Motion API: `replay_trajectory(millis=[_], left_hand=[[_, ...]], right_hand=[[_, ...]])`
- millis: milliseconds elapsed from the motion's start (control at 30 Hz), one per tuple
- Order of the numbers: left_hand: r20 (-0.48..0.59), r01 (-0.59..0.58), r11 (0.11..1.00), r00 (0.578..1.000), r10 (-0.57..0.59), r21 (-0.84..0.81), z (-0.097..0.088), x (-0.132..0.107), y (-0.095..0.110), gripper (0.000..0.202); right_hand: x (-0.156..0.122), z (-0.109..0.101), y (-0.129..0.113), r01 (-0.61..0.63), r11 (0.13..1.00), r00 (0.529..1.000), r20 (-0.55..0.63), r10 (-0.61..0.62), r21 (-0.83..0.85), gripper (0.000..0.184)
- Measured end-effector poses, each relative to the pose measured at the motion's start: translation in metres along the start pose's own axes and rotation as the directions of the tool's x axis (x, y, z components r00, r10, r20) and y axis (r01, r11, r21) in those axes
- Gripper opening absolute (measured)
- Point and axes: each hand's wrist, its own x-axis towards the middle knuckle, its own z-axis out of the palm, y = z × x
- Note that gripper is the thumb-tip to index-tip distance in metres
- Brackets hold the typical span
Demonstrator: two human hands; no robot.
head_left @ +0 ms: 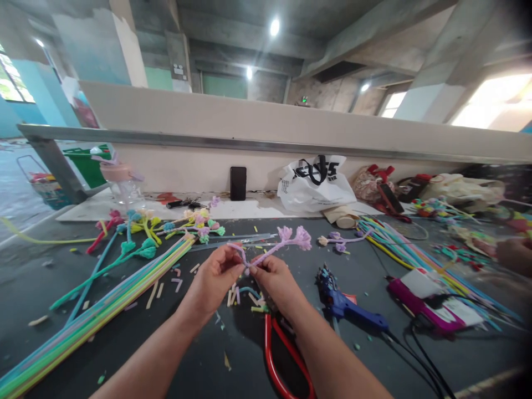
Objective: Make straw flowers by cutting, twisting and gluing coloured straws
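Note:
Between both hands, above the dark tabletop, is a lilac pipe-cleaner flower (pixel 296 237) with fluffy blooms at its upper right end. My left hand (pixel 219 275) pinches the bent lower part of its stem. The fingers of my right hand (pixel 274 279) are closed on the stem just beside, and the fingertips of both hands nearly meet. Red-handled scissors (pixel 269 354) lie under my right wrist, their blades partly hidden. A blue hot glue gun (pixel 347 307) rests to the right of my right hand. Short cut pipe-cleaner pieces (pixel 235 296) are scattered below the hands.
Long pipe cleaners (pixel 112 310) lie bundled at left, with finished flowers (pixel 143 249) behind. More pipe cleaners (pixel 399 244) and a purple device (pixel 428 307) with cables are at right. A phone (pixel 238 184), white bag (pixel 316 185) and bottle (pixel 120 185) line the back. Another person's hand (pixel 515 255) shows far right.

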Motion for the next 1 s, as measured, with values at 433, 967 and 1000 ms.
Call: replay_trajectory(millis=[433, 967, 1000], left_hand=[[-0.093, -0.097, 0.885, 0.983, 0.155, 0.455, 0.001, 0.005, -0.013, 0.012], [-0.012, -0.316, 0.848, 0.935, 0.354, 0.426, 0.007, -0.016, -0.011, 0.021], [-0.029, -0.302, 0.855, 0.938, 0.345, 0.423, 0.006, -0.016, -0.01, 0.022]], right_hand=[[0.0, 0.002, -0.005, -0.01, 0.999, 1.0, -0.009, 0.009, -0.047, 0.008], [-0.001, -0.002, -0.001, 0.045, 0.958, 0.995, -0.094, -0.02, 0.282, 0.014], [-0.002, -0.001, -0.002, 0.032, 0.951, 0.998, -0.07, -0.011, 0.308, 0.015]])
